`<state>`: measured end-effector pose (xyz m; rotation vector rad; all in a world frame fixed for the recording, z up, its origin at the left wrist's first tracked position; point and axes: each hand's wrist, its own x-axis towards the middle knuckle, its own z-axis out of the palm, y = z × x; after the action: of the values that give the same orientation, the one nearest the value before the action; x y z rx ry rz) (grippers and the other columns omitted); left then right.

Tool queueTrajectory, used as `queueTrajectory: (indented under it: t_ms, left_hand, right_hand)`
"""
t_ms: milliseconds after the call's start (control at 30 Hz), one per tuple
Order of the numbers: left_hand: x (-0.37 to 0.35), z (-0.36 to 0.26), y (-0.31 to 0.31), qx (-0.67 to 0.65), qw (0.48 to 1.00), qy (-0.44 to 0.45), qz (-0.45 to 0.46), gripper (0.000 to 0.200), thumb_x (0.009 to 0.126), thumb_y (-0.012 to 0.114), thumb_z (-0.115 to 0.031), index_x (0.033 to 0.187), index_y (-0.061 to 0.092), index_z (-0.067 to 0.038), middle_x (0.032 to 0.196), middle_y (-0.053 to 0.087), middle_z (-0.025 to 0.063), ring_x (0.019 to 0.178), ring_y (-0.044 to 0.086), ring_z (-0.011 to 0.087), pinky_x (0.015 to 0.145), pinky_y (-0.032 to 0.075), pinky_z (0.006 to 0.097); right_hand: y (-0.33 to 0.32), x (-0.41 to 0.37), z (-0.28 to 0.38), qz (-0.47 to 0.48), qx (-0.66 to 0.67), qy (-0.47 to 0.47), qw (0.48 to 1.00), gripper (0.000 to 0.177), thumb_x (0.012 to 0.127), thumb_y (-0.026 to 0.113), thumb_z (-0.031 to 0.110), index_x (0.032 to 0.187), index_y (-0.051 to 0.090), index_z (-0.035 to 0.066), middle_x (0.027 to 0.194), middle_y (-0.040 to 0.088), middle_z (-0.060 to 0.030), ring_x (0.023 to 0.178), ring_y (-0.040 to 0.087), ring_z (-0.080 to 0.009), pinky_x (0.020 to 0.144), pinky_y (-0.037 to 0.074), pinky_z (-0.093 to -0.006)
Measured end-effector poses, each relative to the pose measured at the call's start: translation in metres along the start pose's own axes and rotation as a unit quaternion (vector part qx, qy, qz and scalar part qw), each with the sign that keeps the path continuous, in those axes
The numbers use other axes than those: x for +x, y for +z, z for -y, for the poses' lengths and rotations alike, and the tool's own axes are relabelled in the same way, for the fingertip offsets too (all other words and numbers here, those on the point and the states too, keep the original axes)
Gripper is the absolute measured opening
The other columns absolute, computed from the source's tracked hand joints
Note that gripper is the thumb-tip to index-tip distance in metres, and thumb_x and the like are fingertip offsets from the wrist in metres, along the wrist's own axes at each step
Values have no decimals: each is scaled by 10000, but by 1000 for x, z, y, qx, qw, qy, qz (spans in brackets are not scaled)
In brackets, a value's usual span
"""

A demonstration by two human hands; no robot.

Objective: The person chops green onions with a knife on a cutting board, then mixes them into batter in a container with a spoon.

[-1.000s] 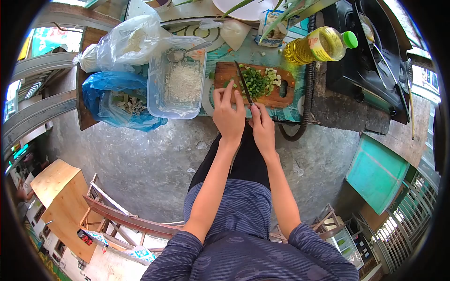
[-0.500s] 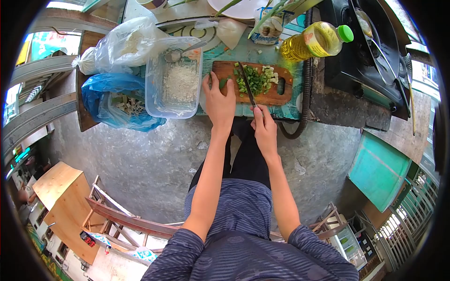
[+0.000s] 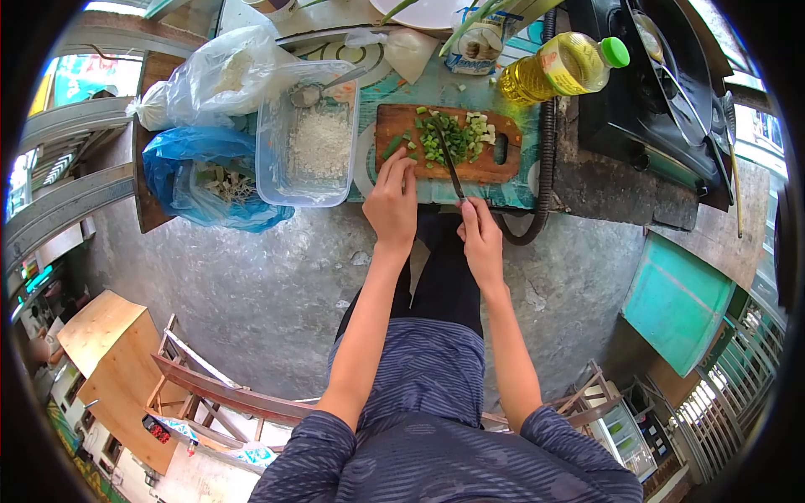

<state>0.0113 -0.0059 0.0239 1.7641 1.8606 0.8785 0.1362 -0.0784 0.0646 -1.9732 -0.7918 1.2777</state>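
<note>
A knife [image 3: 450, 163] is gripped by its handle in my right hand [image 3: 481, 235], its dark blade lying over chopped green onion [image 3: 457, 138]. The onion pieces are spread across a wooden cutting board [image 3: 490, 171] with a handle slot at its right end. My left hand [image 3: 392, 204] is at the board's lower left edge, fingers close together and pointing at a few green pieces [image 3: 392, 147]; whether the fingertips hold anything is too small to tell. Left of the board stands a clear plastic tub [image 3: 264, 159] with white flour [image 3: 320, 149] and a spoon [image 3: 314, 90].
An oil bottle [image 3: 563, 69] with a green cap lies tilted at the right, near a black stove [image 3: 612, 126] and a dark hose [image 3: 548, 126]. A blue bag [image 3: 172, 180] and a clear bag [image 3: 214, 80] are at the left. A white packet [image 3: 476, 46] stands behind the board.
My left hand has moved down from the board's left part to its lower edge, its fingers closer together. The knife has shifted slightly right and tilts a little more.
</note>
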Motion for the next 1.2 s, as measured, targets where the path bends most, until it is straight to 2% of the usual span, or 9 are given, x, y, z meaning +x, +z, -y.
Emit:
queueTrajectory:
  t_ms: [67,167,267,367,500,867,933,1200]
  left_hand:
    - [0,-2,-3,-6,1000,-14,0,117,855,663,-124,969,692,-129,1053,677,-19,605,621,155,558,487,289]
    - [2,-4,-6,18,1000,-6,-13,162,849,676,-144,1010,698,-144,1068,668,-31,553,594,152,541,475,286]
    - [0,4,-3,16,999,31,-18,195,849,682,-166,1042,702,-155,1056,657,-33,560,602,163,542,474,293]
    - [0,0,-6,35,999,-1,13,166,856,670,-161,1018,700,-142,1002,634,-42,697,656,202,569,512,315]
    - [2,0,-5,24,1000,6,4,151,858,666,-157,1002,701,-127,960,616,-25,702,647,222,582,499,333]
    - [2,5,3,-4,1000,6,-5,76,871,657,-150,901,706,-100,920,603,-8,675,632,234,552,474,354]
    - [4,2,0,-6,1000,-22,8,87,862,664,-147,904,713,-88,923,619,9,711,639,226,598,475,343]
    - [6,0,0,-2,999,-29,14,84,848,674,-161,888,707,-95,927,618,4,715,644,225,602,479,344]
  right_hand:
    - [1,-2,-3,16,-8,-3,1000,349,998,457,357,1093,577,44,639,548,-75,606,547,-154,623,433,-301]
    - [5,-7,-4,26,-38,-8,999,347,1001,435,359,1103,584,62,659,582,-90,623,587,-191,634,446,-323]
    - [6,-11,-8,34,-77,-6,996,342,1003,411,358,1113,587,86,706,628,-113,664,629,-264,647,460,-357]
    - [8,-15,-10,42,-107,-6,993,332,1004,397,357,1117,578,102,761,659,-139,724,645,-343,658,471,-396]
    - [12,-18,-10,29,-139,-30,989,307,1006,389,347,1122,561,121,791,668,-170,786,630,-408,658,473,-457]
    - [18,-16,-13,-1,-225,-65,972,282,1004,406,323,1108,562,112,723,655,-176,697,632,-401,575,477,-474]
    - [21,-6,-12,-4,-240,-85,967,276,1003,413,318,1108,565,113,727,658,-173,693,633,-397,570,482,-471]
    - [22,-24,-29,-78,-250,-151,953,255,1002,427,307,1100,568,119,764,668,-164,687,640,-377,556,488,-455]
